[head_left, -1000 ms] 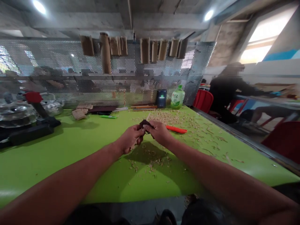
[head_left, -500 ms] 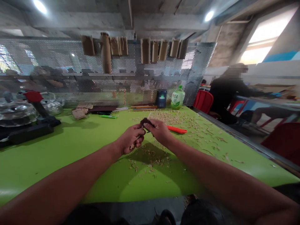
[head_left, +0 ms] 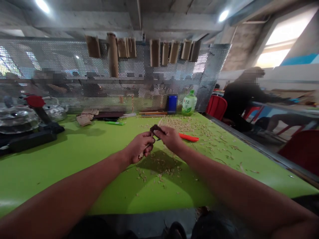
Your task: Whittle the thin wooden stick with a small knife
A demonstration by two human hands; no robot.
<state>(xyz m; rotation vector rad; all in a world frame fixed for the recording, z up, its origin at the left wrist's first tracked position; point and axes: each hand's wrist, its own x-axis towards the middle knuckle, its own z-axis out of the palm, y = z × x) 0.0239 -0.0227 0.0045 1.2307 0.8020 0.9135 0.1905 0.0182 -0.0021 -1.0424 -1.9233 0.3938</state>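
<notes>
Above the green table [head_left: 74, 186], my two hands meet near the middle of the view. My left hand [head_left: 139, 146] is closed around a slim, pale wooden piece [head_left: 141, 154], whose lower end shows below the fingers. In my right hand [head_left: 170, 137], thumb and fingers pinch a dark brown folded piece that looks like sandpaper [head_left: 156, 128]. It touches the top of what the left hand holds. Fingers hide most of the wooden piece. Just right of my right hand lies an orange-red utility knife [head_left: 189, 137].
Wood shavings [head_left: 161, 162] litter the table beneath and right of my hands. Along the back stand a green bottle [head_left: 189, 103] and a phone [head_left: 171, 104]; a green knife [head_left: 115, 123] lies farther left. Black equipment [head_left: 32, 139] fills the left side. A person [head_left: 241, 96] sits at the right.
My hands keep the same grips and have barely moved. The phone's screen has turned from dark to blue. The view has shifted very slightly.
</notes>
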